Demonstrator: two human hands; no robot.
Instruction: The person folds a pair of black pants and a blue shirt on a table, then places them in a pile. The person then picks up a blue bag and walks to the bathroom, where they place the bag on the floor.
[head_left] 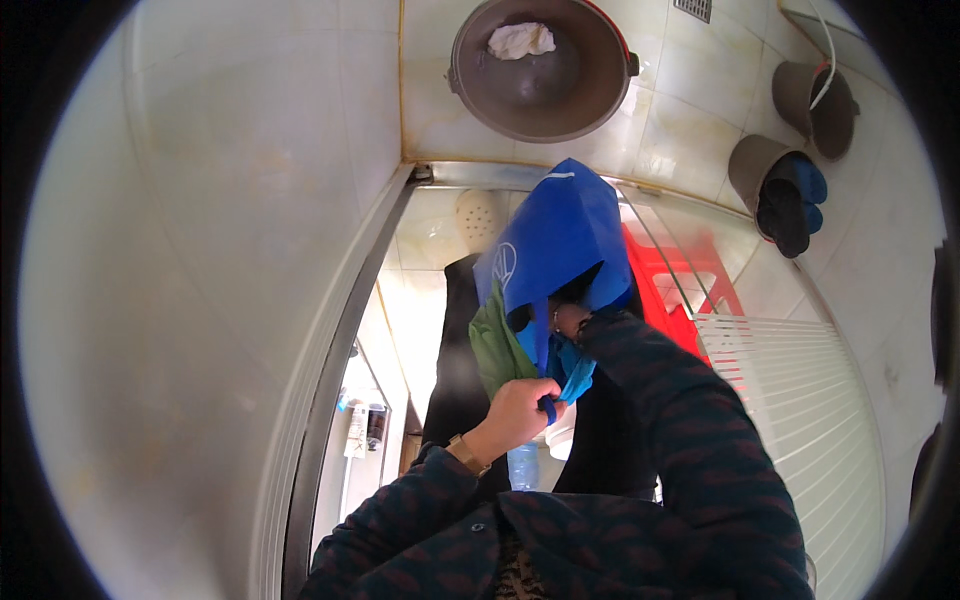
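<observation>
A blue fabric bag [570,225] with a white printed mark hangs in front of my legs, its mouth turned toward me. My left hand [520,408] is closed round the bag's blue handle, at the near side of the mouth. Reaching into that mouth is my right hand [570,320]; its wrist shows, but the fingers are hidden inside. Green fabric [497,340] droops along the bag's left side. A piece of light blue fabric [576,372] sticks out between my two hands.
Beyond the metal door track [480,176] stands a large grey-brown bucket [540,115] with a white cloth [521,41] inside. Two smaller buckets lie at the far right, one holding dark and blue items [785,210]. A red plastic stool [690,265] is behind the glass panel.
</observation>
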